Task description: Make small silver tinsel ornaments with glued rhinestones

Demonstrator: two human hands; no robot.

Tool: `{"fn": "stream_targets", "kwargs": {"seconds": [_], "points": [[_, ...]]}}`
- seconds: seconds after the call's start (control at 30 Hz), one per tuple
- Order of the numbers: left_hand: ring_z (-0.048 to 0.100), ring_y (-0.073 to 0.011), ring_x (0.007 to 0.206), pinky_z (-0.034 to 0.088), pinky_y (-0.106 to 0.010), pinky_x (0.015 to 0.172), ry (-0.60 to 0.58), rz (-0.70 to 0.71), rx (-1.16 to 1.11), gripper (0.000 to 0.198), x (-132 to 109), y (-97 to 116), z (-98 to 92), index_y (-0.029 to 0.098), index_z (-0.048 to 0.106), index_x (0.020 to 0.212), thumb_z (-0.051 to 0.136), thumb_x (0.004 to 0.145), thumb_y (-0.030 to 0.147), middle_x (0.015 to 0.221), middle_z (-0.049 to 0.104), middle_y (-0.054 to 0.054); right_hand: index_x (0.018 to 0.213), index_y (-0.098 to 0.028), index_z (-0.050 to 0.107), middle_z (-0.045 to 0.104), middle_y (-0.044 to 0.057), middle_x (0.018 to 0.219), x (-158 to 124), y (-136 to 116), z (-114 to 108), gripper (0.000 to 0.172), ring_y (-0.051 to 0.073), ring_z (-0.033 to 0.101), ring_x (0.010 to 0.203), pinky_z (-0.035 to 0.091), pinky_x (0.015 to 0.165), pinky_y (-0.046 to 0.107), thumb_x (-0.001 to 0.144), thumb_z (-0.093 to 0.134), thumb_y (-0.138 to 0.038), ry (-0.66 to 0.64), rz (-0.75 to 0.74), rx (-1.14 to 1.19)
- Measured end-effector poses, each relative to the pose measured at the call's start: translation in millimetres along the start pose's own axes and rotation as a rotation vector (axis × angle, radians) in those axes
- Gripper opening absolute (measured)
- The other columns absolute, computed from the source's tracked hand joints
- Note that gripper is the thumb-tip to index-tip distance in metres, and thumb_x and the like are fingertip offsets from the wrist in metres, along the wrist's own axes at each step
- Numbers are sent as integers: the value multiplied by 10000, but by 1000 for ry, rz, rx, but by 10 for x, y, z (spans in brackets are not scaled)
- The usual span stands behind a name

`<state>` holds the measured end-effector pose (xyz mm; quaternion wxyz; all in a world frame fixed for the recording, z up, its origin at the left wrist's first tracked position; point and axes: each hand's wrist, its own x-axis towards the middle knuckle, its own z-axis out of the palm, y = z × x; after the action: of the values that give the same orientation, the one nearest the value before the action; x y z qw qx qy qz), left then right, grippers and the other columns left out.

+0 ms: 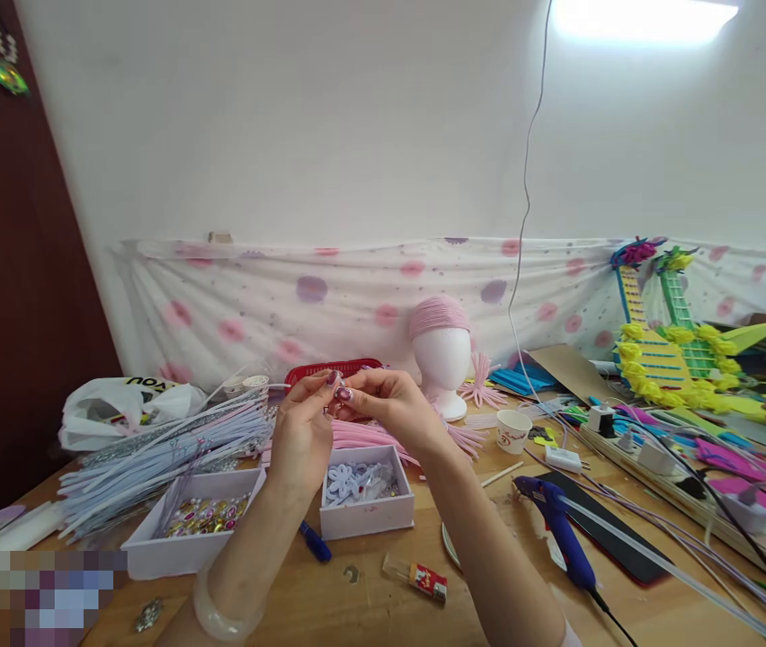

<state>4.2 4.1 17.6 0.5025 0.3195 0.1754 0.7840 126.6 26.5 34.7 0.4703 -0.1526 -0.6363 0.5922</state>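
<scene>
Pinching; left hand (303,438), right hand (396,409); grip narrow, contents unclear; white bag (103,415) reads "YOU"

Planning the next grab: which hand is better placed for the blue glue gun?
Likely the right hand: the glue gun lies outside the right forearm; the left hand would probably have to reach across.

Near the back left corner of the desk (335,620), a white plastic bag (130,415) is showing you dark capitals, apparently spelling "YOU". Toward the front edge, a lighter (423,580) is carrying print too small to read; nearer the back edge, a paper cup (513,429) is bearing illegible markings.
</scene>
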Motion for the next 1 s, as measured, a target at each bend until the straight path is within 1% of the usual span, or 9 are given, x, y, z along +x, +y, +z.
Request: {"fn": "stream_targets", "kwargs": {"seconds": [0.17, 0.23, 0.3, 0.4, 0.57, 0.63, 0.73, 0.87, 1.0], "points": [[607, -117, 647, 426, -239, 564, 28, 8, -15, 196, 14, -73, -25, 186, 680, 622, 861, 547, 205, 704, 694, 14, 761, -158, 787, 698, 2, 628, 27, 47, 66, 430, 120, 648, 602, 558, 651, 269, 568, 881, -531, 69, -29, -78], [601, -117, 646, 417, -243, 560, 43, 41, -3, 201, 6, -73, -39, 192, 667, 651, 851, 575, 225, 714, 684, 20, 764, -158, 796, 682, -2, 604, 31, 82, 120, 386, 123, 628, 581, 553, 620, 270, 593, 871, -496, 123, -64, -113], [594, -116, 637, 410, -248, 559, 52, 55, 1, 206, -13, -61, -42, 192, 644, 664, 833, 605, 249, 705, 671, 24, 776, -160, 803, 677, 0, 598, 29, 121, 176, 318, 127, 618, 576, 546, 600, 268, 660, 830, -455, 166, -114, -139], [580, -110, 624, 399, -243, 554, 97, 42, -39, 193, -54, -44, -18, 186, 615, 660, 797, 621, 237, 684, 650, 23, 791, -168, 809, 697, 13, 626, 20, 171, 230, 229, 138, 625, 591, 537, 594, 265, 748, 745, -384, 185, -180, -175], [574, -101, 651, 414, -227, 587, 205, 28, -80, 127, -116, -91, 49, 183, 604, 649, 728, 641, 209, 686, 641, 28, 741, -170, 796, 707, 28, 642, 18, 199, 232, 193, 154, 629, 612, 512, 575, 258, 761, 735, -352, 221, -225, -238], [567, -100, 649, 417, -226, 600, 216, 84, -40, 119, -124, -126, 60, 183, 605, 646, 715, 646, 228, 681, 630, 35, 728, -170, 787, 711, 30, 645, 24, 193, 226, 190, 161, 637, 615, 522, 578, 266, 736, 750, -356, 227, -200, -213], [573, -107, 675, 440, -236, 640, 203, 219, 75, 131, -107, -167, 47, 179, 618, 647, 712, 654, 270, 713, 628, 25, 710, -176, 777, 720, 30, 658, 32, 172, 210, 169, 168, 653, 634, 539, 605, 276, 705, 763, -344, 239, -194, -177], [605, -144, 854, 481, -251, 761, 185, 347, 194, 86, -46, -185, 1, 178, 660, 646, 709, 648, 249, 862, 637, -11, 709, -181, 786, 724, 26, 670, 33, 118, 147, 211, 168, 654, 653, 541, 624, 281, 663, 817, -384, 225, -192, -170], [605, -176, 975, 505, -275, 824, 149, 413, 303, 86, -4, -175, -35, 181, 698, 655, 714, 673, 264, 1016, 615, -39, 720, -170, 797, 720, 23, 663, 22, 63, 84, 298, 143, 641, 629, 560, 654, 282, 593, 884, -425, 196, -82, -76]]}}
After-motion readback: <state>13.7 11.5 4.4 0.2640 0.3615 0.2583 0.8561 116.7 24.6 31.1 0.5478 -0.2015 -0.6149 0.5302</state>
